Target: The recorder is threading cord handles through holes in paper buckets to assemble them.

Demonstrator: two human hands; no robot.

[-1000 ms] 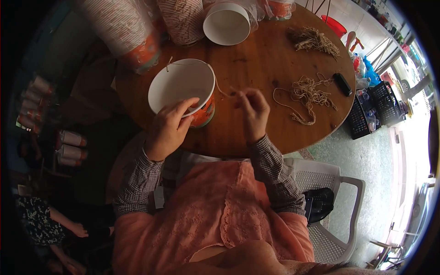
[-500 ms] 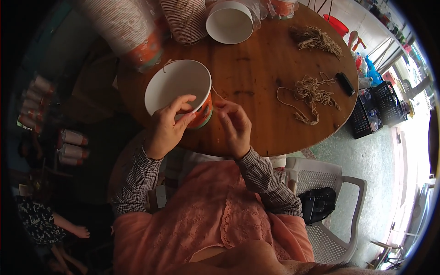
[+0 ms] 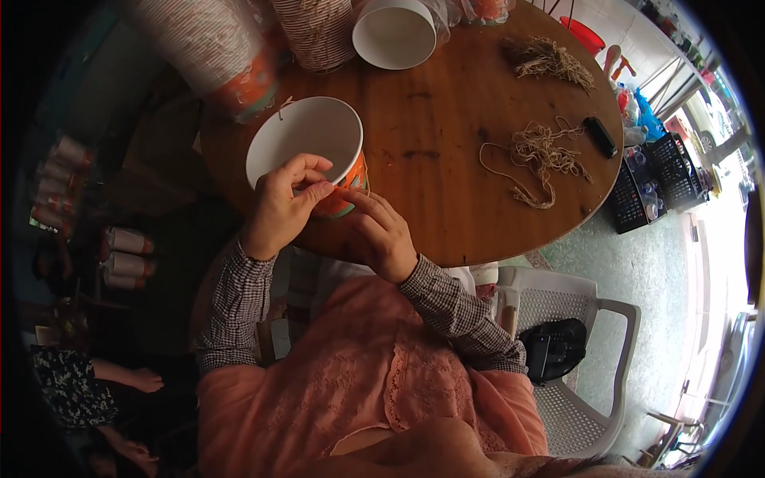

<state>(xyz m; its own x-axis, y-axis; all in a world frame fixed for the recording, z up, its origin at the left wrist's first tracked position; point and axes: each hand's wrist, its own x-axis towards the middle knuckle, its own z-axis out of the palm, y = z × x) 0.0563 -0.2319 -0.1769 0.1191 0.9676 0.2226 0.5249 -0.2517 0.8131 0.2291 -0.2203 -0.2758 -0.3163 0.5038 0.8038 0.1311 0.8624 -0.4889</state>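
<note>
A large paper cup [image 3: 307, 143], white inside and orange outside, stands near the front edge of a round wooden table [image 3: 446, 119]. My left hand [image 3: 283, 207] grips its near rim with fingers curled over the edge. My right hand [image 3: 382, 231] presses its fingertips against the cup's orange side just below the rim, touching the left fingers. A thin string end pokes from the cup's far rim. Whether the right fingers pinch a string is hidden.
A loose tangle of twine [image 3: 542, 155] lies right of centre, a twine bundle [image 3: 550, 60] beyond it, a small black object [image 3: 599, 137] near the edge. Another white cup [image 3: 394, 33] and stacked cups [image 3: 215, 48] stand at the back. A white plastic chair [image 3: 582, 350] is on my right.
My right hand has come back from the middle of the table to the cup's side, meeting my left hand. The cup stays held at the table's front edge.
</note>
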